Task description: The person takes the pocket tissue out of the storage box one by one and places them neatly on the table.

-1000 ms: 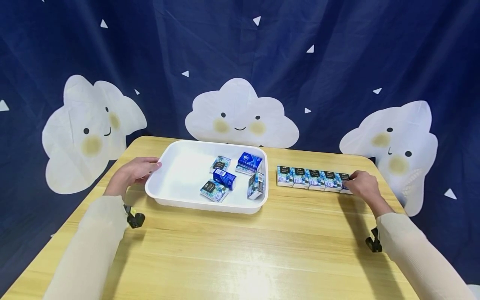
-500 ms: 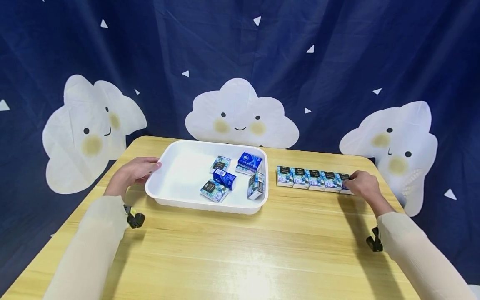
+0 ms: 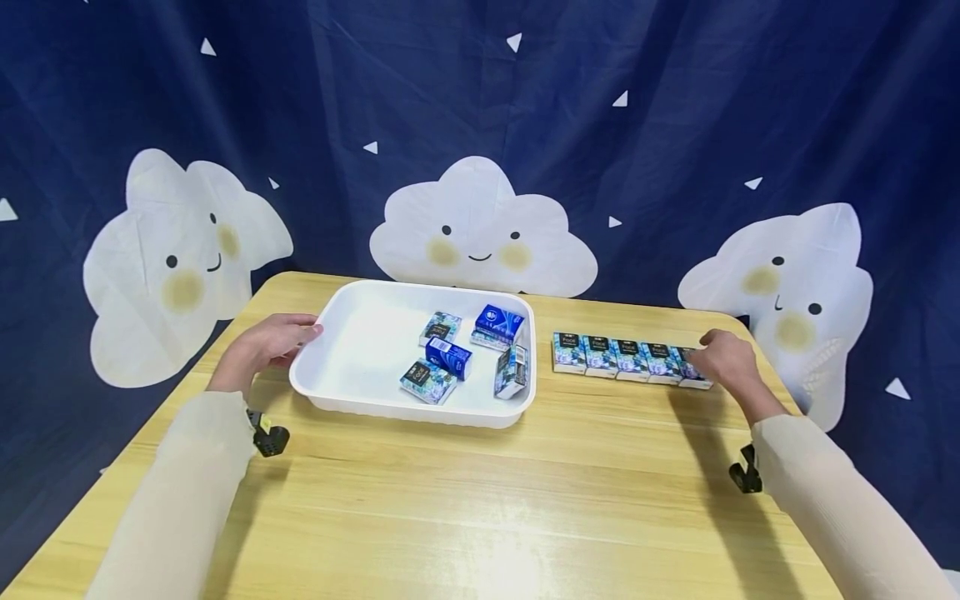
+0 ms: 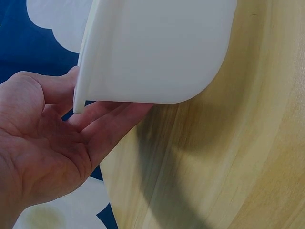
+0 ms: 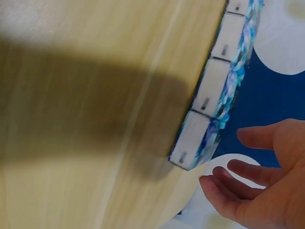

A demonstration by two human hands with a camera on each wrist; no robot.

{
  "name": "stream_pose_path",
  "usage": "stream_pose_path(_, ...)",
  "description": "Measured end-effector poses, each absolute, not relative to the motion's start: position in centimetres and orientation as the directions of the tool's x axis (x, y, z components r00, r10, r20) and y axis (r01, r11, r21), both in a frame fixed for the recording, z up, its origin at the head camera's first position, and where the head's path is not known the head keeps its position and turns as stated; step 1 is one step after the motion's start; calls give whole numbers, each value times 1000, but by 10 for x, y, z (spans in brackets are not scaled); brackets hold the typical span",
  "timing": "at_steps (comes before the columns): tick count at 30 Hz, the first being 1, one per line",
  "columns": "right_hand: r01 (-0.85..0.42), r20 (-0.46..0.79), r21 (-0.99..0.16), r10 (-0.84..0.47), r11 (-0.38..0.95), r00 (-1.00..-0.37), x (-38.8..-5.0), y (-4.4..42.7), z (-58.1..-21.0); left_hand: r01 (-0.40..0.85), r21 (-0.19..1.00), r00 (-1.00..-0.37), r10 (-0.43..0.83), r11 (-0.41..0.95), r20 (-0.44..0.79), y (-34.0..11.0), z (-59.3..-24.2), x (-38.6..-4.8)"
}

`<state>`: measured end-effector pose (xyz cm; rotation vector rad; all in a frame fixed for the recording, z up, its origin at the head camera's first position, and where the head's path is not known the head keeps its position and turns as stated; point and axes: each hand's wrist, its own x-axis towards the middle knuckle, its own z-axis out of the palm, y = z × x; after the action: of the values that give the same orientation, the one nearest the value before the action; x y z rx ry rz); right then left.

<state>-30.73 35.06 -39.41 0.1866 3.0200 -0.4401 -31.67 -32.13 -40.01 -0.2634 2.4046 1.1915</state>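
At the left end of a white plastic tray [image 3: 412, 415], my left hand [image 3: 272, 343] grips the rim; in the left wrist view the thumb lies at the rim and the fingers reach beneath it. Several blue pocket tissue packs lie loose in the tray, among them a flower-printed pack [image 3: 428, 382] and a dark blue pack [image 3: 448, 358]. To the right, more flower-printed packs [image 3: 631, 360] form a tight row on the table. Near the row's right end pack [image 5: 192, 140] hovers my right hand [image 5: 262, 179], fingers loosely bent and apart from it, holding nothing.
The wooden table [image 3: 480, 492] has its back edge just behind the tray and the row. A dark blue curtain [image 3: 480, 100] with white clouds hangs behind. Each wrist wears a small black camera, such as the left wrist camera [image 3: 270, 435].
My right hand has let go of the row's right end pack and lifted slightly up and away, uncovering more of it. The left hand and the tray have stayed still.
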Motion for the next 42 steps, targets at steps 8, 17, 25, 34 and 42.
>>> stream_pose_path(8, 108, -83, -313, 86, 944, -993, -310, 329, -386, -347, 709, -886, 33, 614, -463, -321, -399, -317)
stream_pose_path(17, 45, -46, -340, 31, 939, -998, -316, 281, -371, -349, 708, -888, 25, 614, -459, -322, -400, -316)
stream_pose_path(25, -31, -12, -383, -38, 923, -999, -317, 231, -365, -362, 708, -884, 17, 607, -467, -322, -402, -317)
stream_pose_path(34, -127, 27, -389, -126, 912, -992, -312, 187, -367, -354, 715, -884, 34, 603, -466, -321, -399, -317)
stream_pose_path(42, -188, 48, -361, -183, 913, -982, -305, 154, -376, -342, 720, -888, 42, 604, -457, -321, -398, -315)
